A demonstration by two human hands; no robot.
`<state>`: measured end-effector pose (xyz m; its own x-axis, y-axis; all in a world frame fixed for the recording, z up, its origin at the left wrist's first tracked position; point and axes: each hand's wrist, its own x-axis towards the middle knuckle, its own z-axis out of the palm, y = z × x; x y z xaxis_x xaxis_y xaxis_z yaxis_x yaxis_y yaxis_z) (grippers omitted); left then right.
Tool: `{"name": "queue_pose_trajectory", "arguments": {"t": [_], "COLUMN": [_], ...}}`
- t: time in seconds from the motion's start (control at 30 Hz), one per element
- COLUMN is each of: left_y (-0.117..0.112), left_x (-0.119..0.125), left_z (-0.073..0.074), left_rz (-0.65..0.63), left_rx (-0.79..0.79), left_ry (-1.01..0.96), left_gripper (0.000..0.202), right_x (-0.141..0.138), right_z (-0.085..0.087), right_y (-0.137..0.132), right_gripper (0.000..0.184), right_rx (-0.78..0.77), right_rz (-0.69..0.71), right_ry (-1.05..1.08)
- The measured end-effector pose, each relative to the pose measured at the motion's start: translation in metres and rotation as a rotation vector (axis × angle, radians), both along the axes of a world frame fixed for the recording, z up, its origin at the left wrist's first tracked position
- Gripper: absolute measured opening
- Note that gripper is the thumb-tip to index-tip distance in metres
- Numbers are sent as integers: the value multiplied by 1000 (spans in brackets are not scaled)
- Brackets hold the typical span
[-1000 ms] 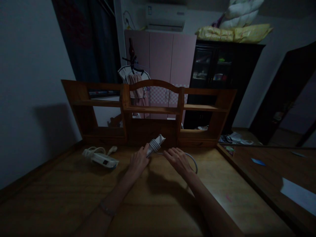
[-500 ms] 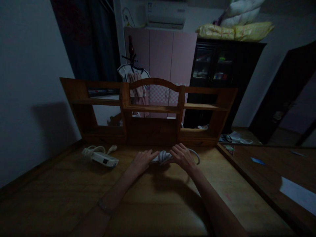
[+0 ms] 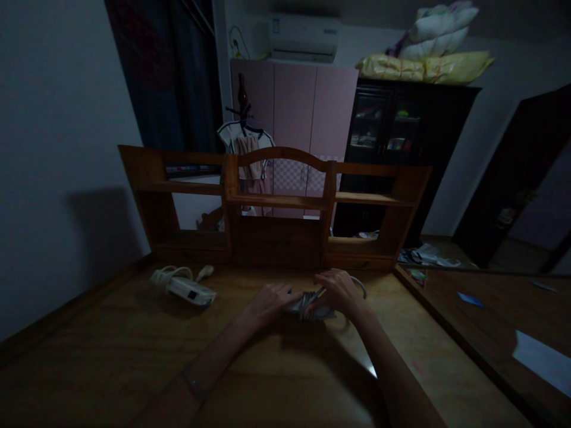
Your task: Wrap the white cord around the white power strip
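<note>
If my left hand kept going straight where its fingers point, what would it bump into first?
Your left hand would probably meet the wrapped cord first, then your right hand. It's dim, so depth is unclear.

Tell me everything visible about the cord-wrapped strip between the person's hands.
The strip is long, pale and apparently plastic, with grey cord wound several times around its middle. It lies roughly crosswise, low over the desk; whether they touch is unclear. The left hand holds its left end; the right hand touches the cord. Blur and dimness hide finer detail.
</note>
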<state>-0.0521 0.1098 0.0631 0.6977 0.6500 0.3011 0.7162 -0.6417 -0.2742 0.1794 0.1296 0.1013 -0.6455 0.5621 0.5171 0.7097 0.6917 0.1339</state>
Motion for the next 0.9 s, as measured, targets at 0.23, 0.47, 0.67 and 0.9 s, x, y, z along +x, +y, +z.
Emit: {"name": "queue_pose_trajectory", "arguments": {"t": [0.23, 0.47, 0.67, 0.9], "left_y": [-2, 0, -5, -1], "left_x": [7, 8, 18, 25], "left_z": [-3, -7, -4, -15], "left_rz": [-23, -58, -125, -145], "left_rx": [8, 72, 128, 138], "left_ry": [-3, 36, 38, -4], "left_gripper": [37, 44, 52, 38], "right_x": [-3, -5, -3, -5], "right_z": [4, 2, 1, -1], "right_y": [-5, -3, -3, -5], "right_gripper": [40, 37, 40, 45], "right_rx": [-17, 22, 78, 146], "right_rz": [-78, -135, -78, -29], "right_ry": [89, 102, 204, 297]}}
